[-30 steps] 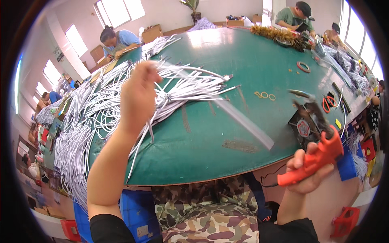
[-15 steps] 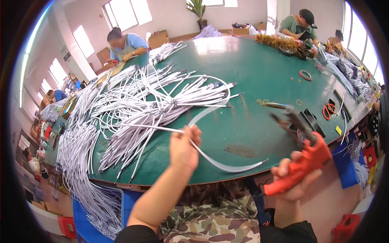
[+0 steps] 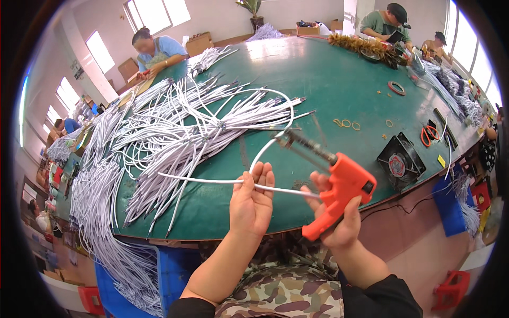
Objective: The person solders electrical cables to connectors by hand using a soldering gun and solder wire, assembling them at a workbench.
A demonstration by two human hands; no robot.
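My left hand is palm up near the table's front edge. Its thumb holds a white cable against the fingers, which point away from me. One stretch of that cable curves up from the hand toward the pile; another runs right, to my right hand. That hand grips an orange-red pistol-shaped tool with a dark shaft and metal jaws pointing left, near the curved cable. Two of its fingers are spread beside the cable; whether they touch it I cannot tell. The jaws are blurred.
Piles of white cables cover the green table's left side and spill into a blue bin. A black fan, orange-handled scissors, a tape roll and rubber bands lie right. Co-workers sit at the far edges.
The orange-red tool has swung left and down, close to my left hand. My left fingers have opened out from a closed grip, and the cable's right stretch now reaches my right hand.
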